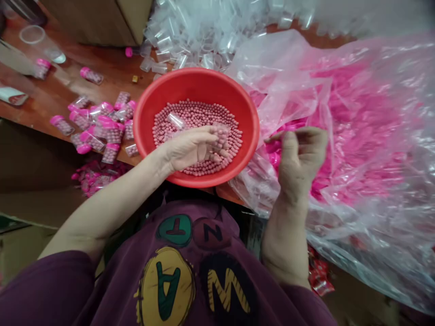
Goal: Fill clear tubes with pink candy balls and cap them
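Observation:
A red bowl [197, 181] holds many small pink beads [204, 111]. Over the beads, my left hand [195, 147] is closed round a clear vial [221, 133] with pink beads in it. Another clear vial [176, 121] lies on the beads behind the hand. To the right of the bowl, my right hand [301, 151] is at the opening of a plastic bag [282, 59] of bright pink caps [367, 131]. Its fingers are curled together beside a few caps; whatever they hold is blurred and partly hidden.
Filled vials with pink caps [102, 120] lie piled left of the bowl. Clear empty vials [204, 31] are heaped behind it. A cardboard box [102, 22] stands at the back left. More filled vials [97, 176] sit below the table's front edge, and red packets [319, 274] lie low at the right.

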`<state>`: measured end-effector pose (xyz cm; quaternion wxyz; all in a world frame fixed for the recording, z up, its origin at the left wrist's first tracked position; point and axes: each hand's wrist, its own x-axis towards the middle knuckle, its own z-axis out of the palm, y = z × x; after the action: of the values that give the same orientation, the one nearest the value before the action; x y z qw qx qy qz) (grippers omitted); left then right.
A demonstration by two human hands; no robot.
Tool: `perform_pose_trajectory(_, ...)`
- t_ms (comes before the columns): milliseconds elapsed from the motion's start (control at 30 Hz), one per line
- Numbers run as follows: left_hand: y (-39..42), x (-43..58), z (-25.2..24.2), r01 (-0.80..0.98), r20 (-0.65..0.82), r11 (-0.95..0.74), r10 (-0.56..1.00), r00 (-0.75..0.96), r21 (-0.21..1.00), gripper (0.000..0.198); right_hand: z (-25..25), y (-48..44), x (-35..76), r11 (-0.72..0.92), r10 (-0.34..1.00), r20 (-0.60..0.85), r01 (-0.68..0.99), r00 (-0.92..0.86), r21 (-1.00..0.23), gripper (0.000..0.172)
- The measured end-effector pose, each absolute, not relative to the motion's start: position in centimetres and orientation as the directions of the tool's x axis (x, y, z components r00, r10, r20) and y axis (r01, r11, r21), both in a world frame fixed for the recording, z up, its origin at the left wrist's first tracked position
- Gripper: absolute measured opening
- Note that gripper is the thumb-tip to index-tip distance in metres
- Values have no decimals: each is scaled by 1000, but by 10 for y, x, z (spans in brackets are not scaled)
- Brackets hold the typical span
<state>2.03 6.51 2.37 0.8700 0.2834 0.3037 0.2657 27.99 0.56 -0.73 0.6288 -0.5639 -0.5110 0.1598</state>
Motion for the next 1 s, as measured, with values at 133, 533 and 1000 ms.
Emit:
perform_pose_trajectory(133,46,12,19,-380,-389,713,663,640,589,34,2,16,229,333,903,400,329,159,-883,14)
perform_pose_trajectory(533,40,-5,8,-512,-394,653,751,530,557,24,-31,44,203,321,936,351,414,-3,-852,34)
perform_pose_trajectory(1000,35,8,-1,-495,-399,443,895,200,747,35,-21,14,157,285,944,327,394,43,-874,24)
